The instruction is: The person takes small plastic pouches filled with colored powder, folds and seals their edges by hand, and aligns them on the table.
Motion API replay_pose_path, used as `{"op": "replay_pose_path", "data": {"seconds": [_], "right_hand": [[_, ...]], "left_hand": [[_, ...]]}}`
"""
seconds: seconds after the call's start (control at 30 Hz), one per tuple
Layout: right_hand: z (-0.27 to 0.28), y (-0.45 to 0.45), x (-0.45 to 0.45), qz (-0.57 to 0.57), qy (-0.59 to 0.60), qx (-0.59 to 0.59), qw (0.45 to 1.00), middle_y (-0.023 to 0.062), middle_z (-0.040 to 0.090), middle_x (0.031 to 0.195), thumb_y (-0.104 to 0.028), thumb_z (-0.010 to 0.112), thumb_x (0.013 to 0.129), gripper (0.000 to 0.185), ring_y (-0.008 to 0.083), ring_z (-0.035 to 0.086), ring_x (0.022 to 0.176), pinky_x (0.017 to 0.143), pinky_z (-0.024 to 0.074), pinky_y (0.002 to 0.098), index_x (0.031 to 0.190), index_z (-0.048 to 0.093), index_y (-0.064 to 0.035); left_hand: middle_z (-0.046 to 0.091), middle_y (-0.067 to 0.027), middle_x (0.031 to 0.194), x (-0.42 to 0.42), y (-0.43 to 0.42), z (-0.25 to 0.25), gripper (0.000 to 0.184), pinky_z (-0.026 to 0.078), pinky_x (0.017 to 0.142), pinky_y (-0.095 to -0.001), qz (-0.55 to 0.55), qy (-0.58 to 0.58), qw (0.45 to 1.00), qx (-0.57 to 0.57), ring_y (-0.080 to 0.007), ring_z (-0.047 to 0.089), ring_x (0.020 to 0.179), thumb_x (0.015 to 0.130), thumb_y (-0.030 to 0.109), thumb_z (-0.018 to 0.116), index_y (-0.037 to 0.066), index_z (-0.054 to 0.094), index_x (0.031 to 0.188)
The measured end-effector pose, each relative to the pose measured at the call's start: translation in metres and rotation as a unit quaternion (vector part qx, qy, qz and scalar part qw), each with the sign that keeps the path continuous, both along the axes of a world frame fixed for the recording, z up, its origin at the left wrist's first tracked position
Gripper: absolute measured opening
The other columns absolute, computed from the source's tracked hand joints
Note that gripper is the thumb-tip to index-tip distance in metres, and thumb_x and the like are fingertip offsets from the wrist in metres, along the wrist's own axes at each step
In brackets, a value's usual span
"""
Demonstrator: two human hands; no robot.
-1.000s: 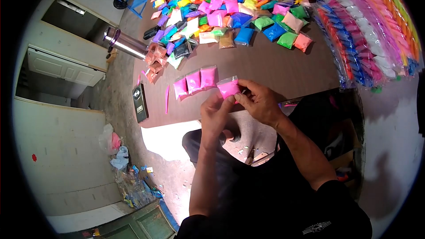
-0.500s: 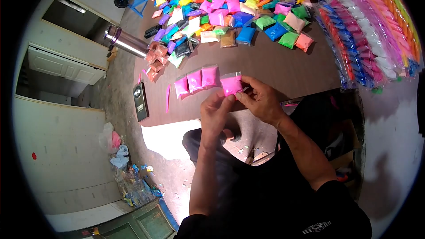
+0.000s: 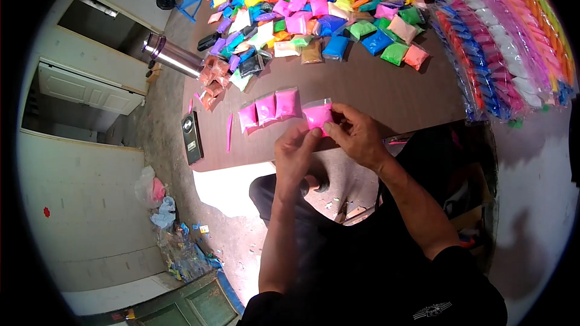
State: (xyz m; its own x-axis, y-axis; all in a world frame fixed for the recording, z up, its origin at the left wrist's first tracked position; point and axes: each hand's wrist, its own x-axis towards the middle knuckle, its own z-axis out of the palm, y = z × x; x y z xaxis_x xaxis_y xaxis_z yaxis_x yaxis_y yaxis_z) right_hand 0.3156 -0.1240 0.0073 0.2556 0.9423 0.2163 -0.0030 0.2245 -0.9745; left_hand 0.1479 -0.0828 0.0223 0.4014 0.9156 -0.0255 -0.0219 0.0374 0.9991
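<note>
Between my two hands is a small clear packet of pink clay-like material [image 3: 316,115], held up just above the table's near edge. My left hand [image 3: 294,149] pinches its lower left corner between thumb and fingers. On the packet's right side, my right hand [image 3: 356,135] grips with thumb and forefinger. To the left of the held packet, three similar pink packets [image 3: 266,109] lie side by side in a row on the brown table [image 3: 362,87]. A thin pink stick-like tool [image 3: 229,133] lies left of that row.
A large pile of colourful packets [image 3: 296,22] covers the far side. Long bagged strips of packets [image 3: 483,54] lie at the right. A dark phone-like device [image 3: 192,138] sits at the left edge, below a metallic flask [image 3: 172,56] and brown packets [image 3: 213,78].
The pink packet has barely shifted. My right thumb has moved slightly up along its lower right side; both hands keep hold of it.
</note>
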Motion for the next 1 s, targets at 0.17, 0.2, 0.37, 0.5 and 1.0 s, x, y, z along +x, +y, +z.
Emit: {"op": "replay_pose_path", "data": {"seconds": [0.17,0.2,0.37,0.5,1.0], "right_hand": [[0.002,-0.003,0.002,0.013,-0.003,-0.010,1.000,0.0100,0.070,0.100,-0.006,0.067,0.095,0.029,0.0129,0.066,0.085,0.074,0.0547,0.0277,0.122,0.063,0.0014],[0.005,-0.004,0.004,0.035,-0.023,-0.031,0.999,0.0067,0.069,0.105,-0.003,0.066,0.096,0.030,0.0090,0.064,0.091,0.079,0.0543,0.0245,0.125,0.061,0.0019],[0.008,-0.005,0.002,0.031,-0.042,-0.034,0.998,0.0044,0.068,0.099,-0.003,0.066,0.096,0.026,0.0071,0.062,0.086,0.075,0.0525,0.0233,0.121,0.062,0.0018],[0.006,-0.004,0.002,0.018,-0.054,-0.027,0.998,0.0024,0.066,0.093,-0.005,0.066,0.096,0.023,0.0053,0.059,0.079,0.069,0.0494,0.0222,0.118,0.063,0.0015],[0.013,-0.005,-0.001,-0.012,-0.051,-0.017,0.998,0.0114,0.068,0.083,-0.012,0.071,0.092,0.019,0.0162,0.064,0.069,0.063,0.0515,0.0300,0.105,0.066,0.0014]], "left_hand": [[0.072,-0.0027,0.101,0.004,-0.002,0.007,0.018,0.052,0.087,-0.0253,0.001,0.000,1.000,0.010,-0.0099,0.065,0.092,0.100,0.011,0.067,0.000,0.070,0.113],[0.072,-0.0029,0.101,0.003,-0.001,0.007,0.016,0.051,0.087,-0.0253,0.002,0.015,1.000,0.008,-0.0098,0.064,0.093,0.099,0.008,0.066,-0.001,0.070,0.112],[0.071,-0.0020,0.100,0.002,-0.001,0.006,0.014,0.050,0.086,-0.0248,0.004,0.018,1.000,0.009,-0.0090,0.063,0.092,0.099,0.006,0.065,0.000,0.071,0.110],[0.071,-0.0011,0.098,0.003,-0.002,0.004,0.014,0.050,0.083,-0.0234,0.003,-0.018,1.000,0.005,-0.0081,0.062,0.089,0.099,0.010,0.067,0.000,0.071,0.109],[0.066,0.0045,0.089,0.003,-0.003,0.007,0.013,0.045,0.074,-0.0206,0.017,-0.007,1.000,0.007,-0.0041,0.056,0.081,0.099,0.014,0.068,0.002,0.071,0.102]]}}
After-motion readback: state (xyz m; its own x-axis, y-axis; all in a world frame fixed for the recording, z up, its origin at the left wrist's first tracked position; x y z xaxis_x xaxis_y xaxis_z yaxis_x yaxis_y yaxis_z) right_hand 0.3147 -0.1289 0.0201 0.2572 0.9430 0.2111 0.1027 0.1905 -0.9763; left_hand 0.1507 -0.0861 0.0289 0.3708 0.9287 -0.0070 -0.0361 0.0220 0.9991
